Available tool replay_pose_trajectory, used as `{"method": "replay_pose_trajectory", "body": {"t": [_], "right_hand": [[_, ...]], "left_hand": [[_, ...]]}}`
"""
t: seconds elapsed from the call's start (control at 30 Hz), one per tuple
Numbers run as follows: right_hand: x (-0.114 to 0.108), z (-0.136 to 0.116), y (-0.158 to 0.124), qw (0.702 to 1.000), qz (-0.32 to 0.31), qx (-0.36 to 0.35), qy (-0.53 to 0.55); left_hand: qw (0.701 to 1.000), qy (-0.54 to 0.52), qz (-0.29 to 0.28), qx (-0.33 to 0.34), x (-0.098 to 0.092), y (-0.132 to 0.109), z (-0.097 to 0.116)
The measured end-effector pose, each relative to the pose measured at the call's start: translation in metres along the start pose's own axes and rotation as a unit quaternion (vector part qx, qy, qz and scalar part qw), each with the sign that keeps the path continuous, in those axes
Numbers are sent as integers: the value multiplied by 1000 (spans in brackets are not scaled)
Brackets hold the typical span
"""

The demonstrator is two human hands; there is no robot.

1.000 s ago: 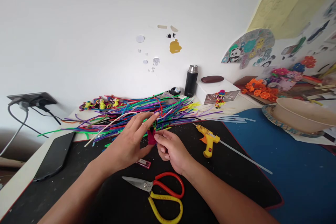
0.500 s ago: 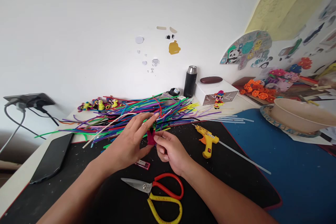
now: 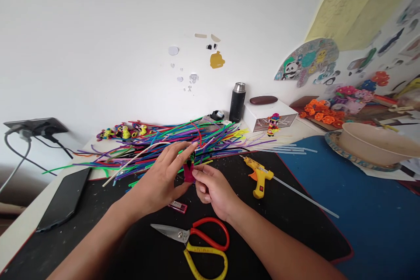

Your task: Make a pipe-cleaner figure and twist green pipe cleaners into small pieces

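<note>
**Both hands hold steady on the magenta piece**

Barely a flicker over the last second; only the view has drifted slightly! The left hand [image 3: 160, 176] has the small magenta piece [image 3: 188, 174] clamped between thumb and fingers, and the right hand [image 3: 215, 189] pinches its side. It's held over the black mat [image 3: 302, 214], just in front of the pipe cleaners [image 3: 144, 152]. Such stillness suggests careful close work, with scissors [image 3: 179, 234] and glue gun [image 3: 260, 177] lying untouched.
</note>
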State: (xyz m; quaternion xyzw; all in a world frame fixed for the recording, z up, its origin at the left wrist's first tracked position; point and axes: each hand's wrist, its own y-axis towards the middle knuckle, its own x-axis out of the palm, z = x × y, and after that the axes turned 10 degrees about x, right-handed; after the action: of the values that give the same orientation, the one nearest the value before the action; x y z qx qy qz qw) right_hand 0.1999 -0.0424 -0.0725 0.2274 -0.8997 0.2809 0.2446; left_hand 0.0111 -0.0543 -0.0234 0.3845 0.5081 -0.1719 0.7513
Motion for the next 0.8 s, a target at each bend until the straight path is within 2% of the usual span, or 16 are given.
{"method": "replay_pose_trajectory", "body": {"t": [0.8], "right_hand": [[1,0,0,1000,1,4,13]], "left_hand": [[1000,4,2,3,1,1,1]]}}
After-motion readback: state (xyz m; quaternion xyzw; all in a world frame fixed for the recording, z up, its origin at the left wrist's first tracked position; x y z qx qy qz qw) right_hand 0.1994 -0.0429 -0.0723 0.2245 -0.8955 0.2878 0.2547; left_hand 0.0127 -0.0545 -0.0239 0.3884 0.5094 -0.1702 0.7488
